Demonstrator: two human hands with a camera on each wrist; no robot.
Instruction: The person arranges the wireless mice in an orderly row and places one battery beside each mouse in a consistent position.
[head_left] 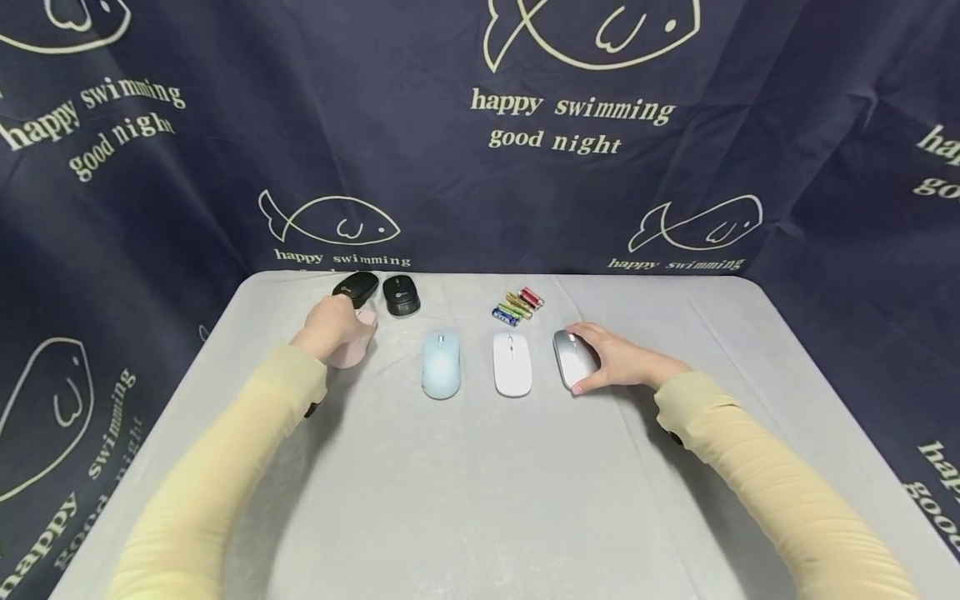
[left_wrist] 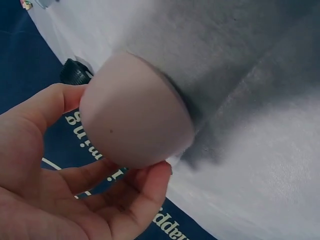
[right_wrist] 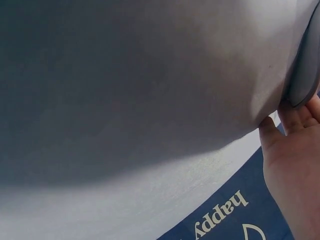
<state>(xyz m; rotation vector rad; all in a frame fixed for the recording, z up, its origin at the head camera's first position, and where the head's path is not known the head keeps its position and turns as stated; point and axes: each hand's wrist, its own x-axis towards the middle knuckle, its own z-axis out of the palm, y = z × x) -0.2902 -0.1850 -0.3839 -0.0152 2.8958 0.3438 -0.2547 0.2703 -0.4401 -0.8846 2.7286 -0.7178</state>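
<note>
My left hand (head_left: 330, 322) grips a pale pink computer mouse (head_left: 349, 353) by its sides at the left of the table. In the left wrist view the thumb is on one side of the pink mouse (left_wrist: 135, 110) and fingertips on the other, with its rounded end facing the camera. My right hand (head_left: 618, 358) holds a silver-grey mouse (head_left: 573, 360) with a dark edge, thumb at its near end and fingers at its far end. Only part of the silver-grey mouse (right_wrist: 305, 70) shows at the right edge of the right wrist view.
Between the hands lie a light blue mouse (head_left: 441, 367) and a white mouse (head_left: 512, 365). Two black mice, one by the left hand (head_left: 357, 287) and another black mouse (head_left: 401, 296), sit near the back edge. Several coloured batteries (head_left: 517, 307) lie behind the white mouse.
</note>
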